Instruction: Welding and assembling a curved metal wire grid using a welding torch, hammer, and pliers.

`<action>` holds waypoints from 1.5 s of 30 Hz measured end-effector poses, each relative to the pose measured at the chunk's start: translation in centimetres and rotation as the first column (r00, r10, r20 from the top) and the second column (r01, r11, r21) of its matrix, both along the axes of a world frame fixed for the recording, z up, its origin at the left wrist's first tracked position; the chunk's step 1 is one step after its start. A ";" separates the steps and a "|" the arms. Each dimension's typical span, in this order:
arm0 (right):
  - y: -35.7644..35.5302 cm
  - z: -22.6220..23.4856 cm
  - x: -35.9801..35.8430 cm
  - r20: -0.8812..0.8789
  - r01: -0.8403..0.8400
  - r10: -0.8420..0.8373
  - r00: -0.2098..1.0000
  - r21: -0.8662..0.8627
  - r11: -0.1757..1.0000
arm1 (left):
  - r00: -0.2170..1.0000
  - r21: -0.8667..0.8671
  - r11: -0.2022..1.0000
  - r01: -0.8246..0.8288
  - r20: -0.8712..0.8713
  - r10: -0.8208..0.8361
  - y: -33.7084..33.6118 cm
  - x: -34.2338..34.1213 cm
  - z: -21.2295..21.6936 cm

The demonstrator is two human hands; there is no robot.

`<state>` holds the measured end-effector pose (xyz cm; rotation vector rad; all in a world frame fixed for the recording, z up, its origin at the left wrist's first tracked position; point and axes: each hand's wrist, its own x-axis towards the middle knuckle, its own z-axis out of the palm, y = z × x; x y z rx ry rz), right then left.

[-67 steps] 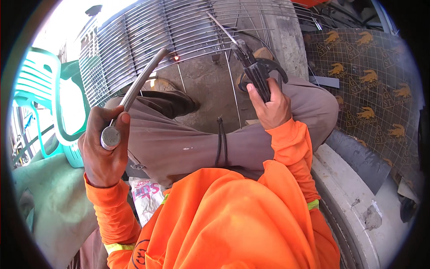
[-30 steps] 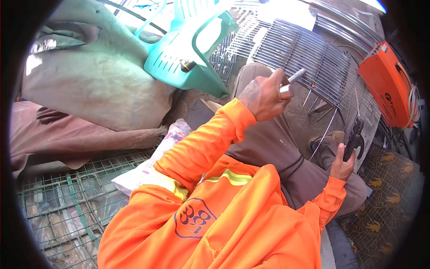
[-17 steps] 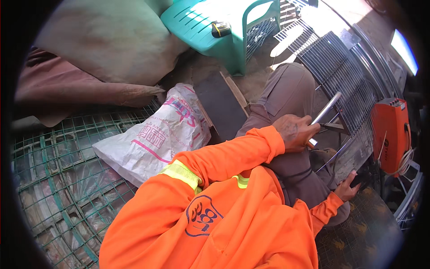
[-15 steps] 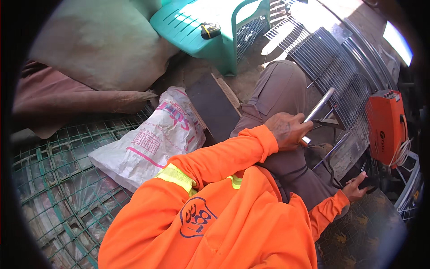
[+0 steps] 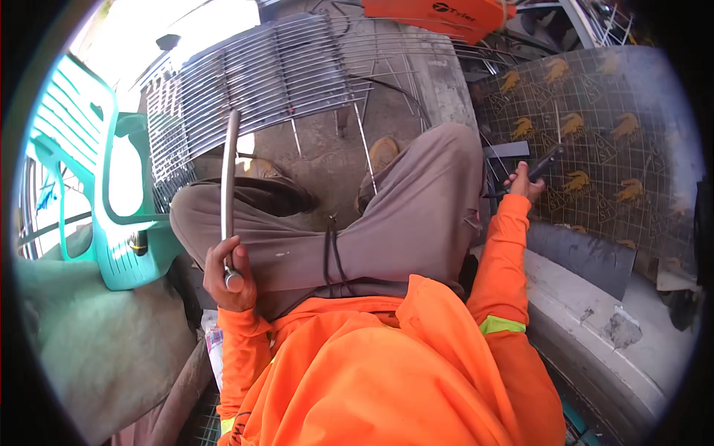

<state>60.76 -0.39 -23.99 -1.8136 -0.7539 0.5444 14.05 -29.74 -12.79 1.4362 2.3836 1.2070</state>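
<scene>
My left hand (image 5: 232, 276) grips a short steel tube (image 5: 229, 186) by its lower end, the tube standing nearly upright over my left knee. My right hand (image 5: 524, 184) is stretched out to the right past my right knee and is closed on a dark tool handle (image 5: 541, 163) with a black cable running from it. I sit cross-legged in grey trousers and an orange long-sleeved shirt. A curved steel wire grille (image 5: 268, 82) lies on the concrete in front of my knees.
A turquoise plastic chair (image 5: 97, 193) stands at the left beside a grey sack (image 5: 89, 349). An orange machine (image 5: 439, 13) sits at the top. Patterned dark sheet (image 5: 610, 141) covers the right side, with a concrete ledge (image 5: 617, 334) below it.
The view has swung back from my left side to the front. My left hand with the tube now rests low by my left knee, and my right hand has reached out to the right.
</scene>
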 end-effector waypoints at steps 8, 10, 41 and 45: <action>-6.9 -13.6 3.8 -0.060 -0.027 -0.003 0.998 -0.488 0.873 | 0.879 -0.167 0.938 0.304 -0.331 -0.343 -0.5 -1.9 -2.1; -6.5 -19.5 6.6 0.376 0.069 0.049 0.925 -0.295 0.953 | 0.865 -0.204 0.923 0.326 -0.329 -0.379 0.7 -1.5 -2.7; -2.5 -20.5 10.2 0.374 -0.298 0.449 0.811 -0.397 0.868 | 0.972 -0.144 0.982 0.125 -0.181 -0.151 3.2 0.3 -1.3; -2.5 -0.2 -4.9 0.232 -0.477 0.468 0.853 -0.018 0.879 | 0.974 -0.050 0.990 0.133 0.190 -0.121 4.1 4.8 1.5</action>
